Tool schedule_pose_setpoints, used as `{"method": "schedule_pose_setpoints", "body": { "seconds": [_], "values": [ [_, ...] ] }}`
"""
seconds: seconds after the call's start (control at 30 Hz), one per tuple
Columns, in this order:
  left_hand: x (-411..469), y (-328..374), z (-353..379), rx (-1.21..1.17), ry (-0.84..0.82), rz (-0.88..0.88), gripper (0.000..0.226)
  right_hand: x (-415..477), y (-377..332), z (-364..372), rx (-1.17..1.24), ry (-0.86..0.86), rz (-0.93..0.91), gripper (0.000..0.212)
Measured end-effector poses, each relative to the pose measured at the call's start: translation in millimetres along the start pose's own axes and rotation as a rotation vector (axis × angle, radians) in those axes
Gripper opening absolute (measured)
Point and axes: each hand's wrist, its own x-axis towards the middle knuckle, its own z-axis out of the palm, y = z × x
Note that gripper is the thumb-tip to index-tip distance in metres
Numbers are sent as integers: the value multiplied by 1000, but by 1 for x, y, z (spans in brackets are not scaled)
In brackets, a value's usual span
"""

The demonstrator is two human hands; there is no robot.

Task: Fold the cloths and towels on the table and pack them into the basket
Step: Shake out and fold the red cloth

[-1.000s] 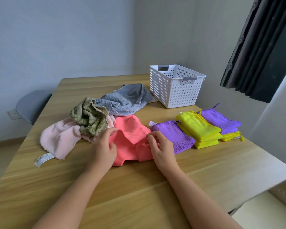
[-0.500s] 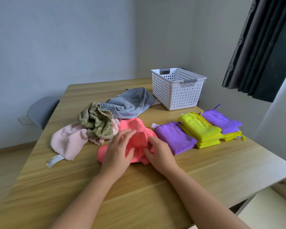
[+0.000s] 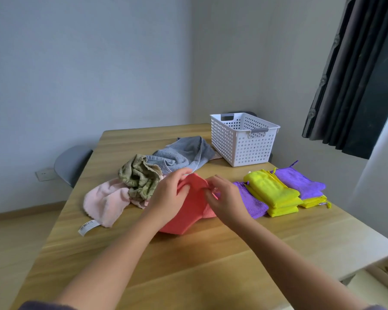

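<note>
A: Where is the crumpled coral-red microfibre cloth [image 3: 192, 212] found?
B: On the light wooden desk [image 3: 211, 265] — its raised top edge is pinched by the left grip [image 3: 168, 198] and right grip [image 3: 226, 198].

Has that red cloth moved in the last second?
Yes. Lying flat before, the red cloth is now bunched and lifted by the left hand and right hand, beside the unmoved nearest purple cloth.
</note>
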Motion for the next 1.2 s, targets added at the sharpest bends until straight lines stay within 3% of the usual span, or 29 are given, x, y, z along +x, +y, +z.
{"method": "schedule_pose_setpoints", "body": {
  "seconds": [0.07, 0.27, 0.47, 0.7, 0.87, 1.1, 1.2],
  "values": [
    [14, 12, -13, 11, 96, 43, 14, 16, -15, -12, -15, 40, -42, 15],
    [70, 66, -62, -47, 227, 73, 18, 72, -48, -39, -211, 87, 12, 11],
    [119, 97, -117, 99, 293, 110, 14, 106, -88, -83, -68, 220, 31, 12],
    [129, 123, -151, 144, 375, 90, 39, 113, -120, -125, -219, 150, -128, 12],
    [128, 138, -153, 191, 231, 114, 38, 119, -141, -138, -127, 71, -102, 33],
    [126, 154, -145, 201, 18, 154, 25, 125, -158, -142, -33, 128, -166, 7],
    [125, 156, -144, 236, -66, 168, 32, 127, -156, -146, -33, 166, -160, 12]
  ]
}}
